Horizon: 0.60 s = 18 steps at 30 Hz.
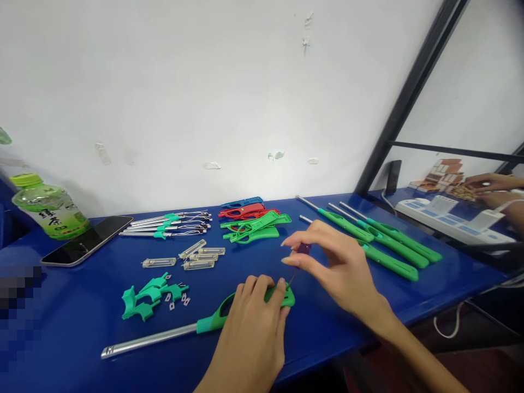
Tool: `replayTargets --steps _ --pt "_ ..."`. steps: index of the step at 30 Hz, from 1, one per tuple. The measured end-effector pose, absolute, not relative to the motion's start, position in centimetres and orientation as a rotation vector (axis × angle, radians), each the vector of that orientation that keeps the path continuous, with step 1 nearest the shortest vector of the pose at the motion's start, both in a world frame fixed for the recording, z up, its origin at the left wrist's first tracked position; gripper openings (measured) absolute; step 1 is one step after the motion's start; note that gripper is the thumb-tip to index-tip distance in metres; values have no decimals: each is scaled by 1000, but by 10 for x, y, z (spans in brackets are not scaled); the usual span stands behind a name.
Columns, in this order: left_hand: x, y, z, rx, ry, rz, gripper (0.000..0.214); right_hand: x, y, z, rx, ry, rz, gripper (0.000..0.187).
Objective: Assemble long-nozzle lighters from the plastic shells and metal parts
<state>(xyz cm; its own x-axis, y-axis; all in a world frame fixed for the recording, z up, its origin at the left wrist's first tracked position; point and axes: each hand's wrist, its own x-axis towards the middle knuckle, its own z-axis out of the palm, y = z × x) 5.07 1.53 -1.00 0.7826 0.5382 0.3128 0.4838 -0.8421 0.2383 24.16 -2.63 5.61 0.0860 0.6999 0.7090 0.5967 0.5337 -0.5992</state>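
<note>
A green long-neck lighter (211, 323) lies on the blue table, its silver barrel pointing left. My left hand (254, 330) grips the handle and presses it down, covering much of it. Between thumb and forefinger, my right hand (341, 270) pinches the dark red handle of a small screwdriver (303, 249). Its thin shaft reaches down to the rear end of the lighter handle, where the tip is hard to make out. Left of the lighter are teal plastic triggers (141, 297) with tiny pale clips (172, 306) beside them.
Clear fuel tanks (200, 265), barrels with wires (164, 225) and coloured handle shells (256, 221) lie farther back. Several green lighters (393, 240) rest at right. A phone (88, 240) and a bottle (49, 210) stand left. Beyond the black frame are a power strip (450, 221) and another person's hands (497, 188).
</note>
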Motion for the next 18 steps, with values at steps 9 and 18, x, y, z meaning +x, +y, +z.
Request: replayTargets --steps 9,18 --pt "50 15 -11 2829 799 570 43 237 -36 58 -1092 -1569 245 30" --pt "51 15 -9 2832 820 585 41 231 -29 52 -1113 -1578 106 23"
